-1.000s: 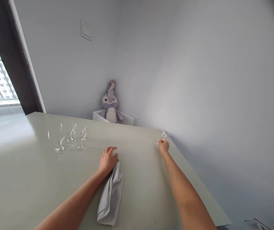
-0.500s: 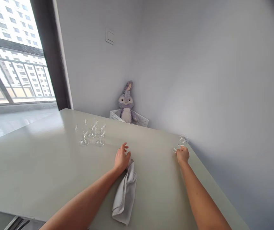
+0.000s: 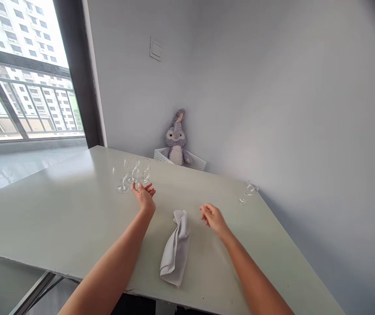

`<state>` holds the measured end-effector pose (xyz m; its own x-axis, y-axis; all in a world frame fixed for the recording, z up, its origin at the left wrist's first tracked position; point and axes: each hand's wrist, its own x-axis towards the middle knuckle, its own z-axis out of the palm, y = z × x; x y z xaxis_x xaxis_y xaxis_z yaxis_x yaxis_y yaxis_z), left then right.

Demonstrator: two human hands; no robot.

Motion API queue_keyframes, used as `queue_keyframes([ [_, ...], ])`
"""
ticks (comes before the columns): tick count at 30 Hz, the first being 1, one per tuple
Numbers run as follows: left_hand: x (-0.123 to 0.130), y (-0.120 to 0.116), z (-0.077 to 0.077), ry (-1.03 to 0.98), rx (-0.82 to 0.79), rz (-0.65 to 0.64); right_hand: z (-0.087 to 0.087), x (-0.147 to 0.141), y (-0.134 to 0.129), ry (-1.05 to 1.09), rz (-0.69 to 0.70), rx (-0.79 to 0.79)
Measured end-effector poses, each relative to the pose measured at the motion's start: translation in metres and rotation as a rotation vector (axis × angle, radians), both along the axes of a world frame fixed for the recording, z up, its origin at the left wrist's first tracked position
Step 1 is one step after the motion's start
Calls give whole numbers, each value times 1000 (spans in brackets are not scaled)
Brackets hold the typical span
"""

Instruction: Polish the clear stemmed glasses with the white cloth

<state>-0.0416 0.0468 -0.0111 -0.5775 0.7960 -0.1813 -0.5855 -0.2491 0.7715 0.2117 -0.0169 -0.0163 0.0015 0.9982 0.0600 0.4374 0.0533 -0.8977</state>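
Observation:
Palm up and fingers spread, my left hand (image 3: 144, 197) is open just in front of a group of clear stemmed glasses (image 3: 122, 188) on the left part of the table. It overlaps one glass's foot in the view; whether it touches the glass I cannot tell. My right hand (image 3: 214, 220) is over the middle of the table with loosely bent fingers, holding nothing. A single stemmed glass (image 3: 251, 188) is near the table's right edge, looking slanted in this view. Between my forearms lies a folded light-grey cloth (image 3: 176, 251).
The pale table (image 3: 76, 218) meets a grey wall (image 3: 272, 109) on the right. Behind its far edge, a purple plush toy (image 3: 175, 140) sits in a white perforated basket (image 3: 198, 162). A window (image 3: 26, 87) with railings is at the left.
My right hand has let go of the glass at the right edge and moved left. My left hand has moved left from beside the cloth to the glasses. The view has shifted slightly.

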Motion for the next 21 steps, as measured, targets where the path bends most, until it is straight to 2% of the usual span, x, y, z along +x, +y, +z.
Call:
queue_keyframes([
  [2,-7,3,2,-51,4,-84,2,-28,-11,-129,137,50],
  [6,-18,10,3,-166,16,-209,0,-56,-30,-333,213,119],
  [10,-25,17,3,-219,75,-301,-4,-57,-38,-366,260,107],
  [13,-25,20,2,-243,73,-320,-6,-54,-38,-343,258,114],
  [17,-19,19,0,-282,24,-321,-12,-50,-33,-261,215,117],
  [21,-7,14,-1,-289,-2,-382,-19,-42,-27,-203,173,135],
])
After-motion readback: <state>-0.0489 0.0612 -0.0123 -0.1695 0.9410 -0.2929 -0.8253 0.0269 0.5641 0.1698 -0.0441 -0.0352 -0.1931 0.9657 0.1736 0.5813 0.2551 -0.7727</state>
